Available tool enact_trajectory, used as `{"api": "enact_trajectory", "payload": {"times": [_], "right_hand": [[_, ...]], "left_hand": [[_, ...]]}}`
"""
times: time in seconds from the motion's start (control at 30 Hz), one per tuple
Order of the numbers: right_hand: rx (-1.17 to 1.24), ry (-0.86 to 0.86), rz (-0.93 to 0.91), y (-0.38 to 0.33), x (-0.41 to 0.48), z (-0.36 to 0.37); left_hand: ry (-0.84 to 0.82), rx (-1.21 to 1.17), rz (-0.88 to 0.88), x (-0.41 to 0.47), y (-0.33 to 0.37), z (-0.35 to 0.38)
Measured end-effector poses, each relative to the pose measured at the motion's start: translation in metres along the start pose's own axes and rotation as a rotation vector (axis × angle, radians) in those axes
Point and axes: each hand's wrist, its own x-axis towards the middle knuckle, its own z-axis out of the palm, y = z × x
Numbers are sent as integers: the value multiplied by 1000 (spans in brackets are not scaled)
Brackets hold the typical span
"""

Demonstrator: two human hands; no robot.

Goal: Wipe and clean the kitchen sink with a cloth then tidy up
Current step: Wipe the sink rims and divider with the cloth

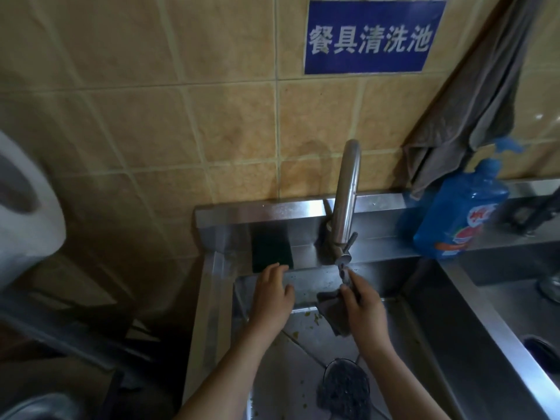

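A stainless steel sink [430, 322] fills the lower right, with food scraps on its floor. My right hand [362, 307] holds a grey-brown cloth [330, 310] under the spout of the steel tap [345, 207]; water runs from the spout onto the cloth. My left hand [271, 294] hovers with relaxed fingers at the sink's back left corner, its fingertips close to a dark green sponge [271, 248] that leans upright on the back ledge. Whether the fingers touch the sponge is unclear.
A dark wire scourer [345, 389] lies over the drain. A blue detergent bottle [460, 216] stands on the ledge at right, under a hanging grey towel [472, 116]. A second basin [515, 301] lies to the right. A white paper roll [27, 207] is at left.
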Motion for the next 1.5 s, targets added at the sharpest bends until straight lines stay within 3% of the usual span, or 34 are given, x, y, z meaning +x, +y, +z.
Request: {"api": "enact_trajectory", "payload": {"times": [0.37, 0.63, 0.87, 1.03, 1.17, 1.27, 1.5], "right_hand": [[-59, 66, -52, 13, 19, -45], [-60, -36, -23, 40, 70, -91], [-277, -53, -310, 50, 141, -95], [-444, 66, -449, 43, 189, -63], [-659, 23, -494, 54, 202, -42], [-817, 99, -608, 71, 203, -39], [-857, 181, -786, 92, 218, -57]], "left_hand": [[117, -106, 80, -15, 53, 42], [220, -201, 44, -4, 106, 93], [371, -198, 89, 38, 140, 119], [387, -162, 21, 65, 140, 130], [381, -165, 2, 76, 132, 138], [385, -133, 20, 84, 126, 144], [390, -119, 50, 89, 125, 152]]}}
